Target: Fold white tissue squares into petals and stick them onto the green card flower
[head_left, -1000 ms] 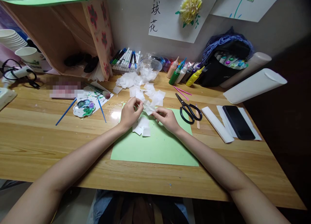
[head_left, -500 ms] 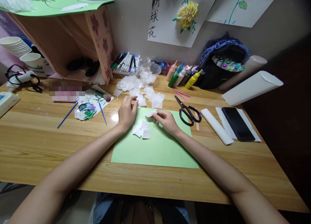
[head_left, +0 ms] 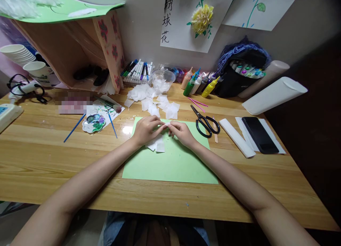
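White paper squares [head_left: 159, 146] lie in a small overlapping cluster on the green sheet [head_left: 170, 167], at about ten o'clock from its middle, if twelve points to the wall [head_left: 141, 29]. From where I stand, the left hand [head_left: 147, 130] partly covers them, its wrist coming over the sheet's edge. Its fingers reach out long and close together, and their tips meet those of the right hand [head_left: 182, 134] near twelve o'clock on the sheet. Whether the left hand grips anything I cannot tell. The right hand is mostly curled, thumb against forefinger, with a tiny bit of white paper [head_left: 168, 124] pinched at the tips; the rest of it is hidden.

More cut pieces spread over the wooden table [head_left: 53, 160] beyond the sheet: a loose heap [head_left: 140, 92] at eleven o'clock, with a clear bowl [head_left: 163, 79] just behind it at twelve. Black-handled scissors [head_left: 196, 112] lie at two o'clock, blades pointing toward the wall and one handle over the sheet's edge, with a flat wooden stick [head_left: 216, 136] partly under the other. Near three o'clock I see a white paper roll [head_left: 237, 137] and a dark phone [head_left: 259, 135] resting on white paper. Paint bottles [head_left: 189, 89] stand at one o'clock; a paint-smeared palette [head_left: 93, 123] sits toward ten.
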A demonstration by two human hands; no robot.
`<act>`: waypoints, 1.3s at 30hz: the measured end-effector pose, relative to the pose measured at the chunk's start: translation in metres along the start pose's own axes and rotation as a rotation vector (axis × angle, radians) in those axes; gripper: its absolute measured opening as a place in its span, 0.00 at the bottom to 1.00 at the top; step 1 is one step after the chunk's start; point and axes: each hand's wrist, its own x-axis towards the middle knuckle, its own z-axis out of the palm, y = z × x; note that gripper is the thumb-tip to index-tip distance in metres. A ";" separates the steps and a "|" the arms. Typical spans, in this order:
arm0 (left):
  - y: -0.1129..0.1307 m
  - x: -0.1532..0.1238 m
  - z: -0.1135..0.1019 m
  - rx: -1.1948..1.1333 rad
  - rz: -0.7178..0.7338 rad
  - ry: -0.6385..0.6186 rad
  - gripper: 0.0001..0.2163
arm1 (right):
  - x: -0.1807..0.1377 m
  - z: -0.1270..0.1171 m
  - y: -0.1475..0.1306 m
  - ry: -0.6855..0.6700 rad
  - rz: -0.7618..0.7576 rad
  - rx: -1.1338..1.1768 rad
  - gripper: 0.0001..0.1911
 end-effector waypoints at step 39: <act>0.001 0.000 0.002 -0.112 -0.069 0.002 0.10 | 0.000 0.000 0.001 -0.012 -0.038 -0.057 0.16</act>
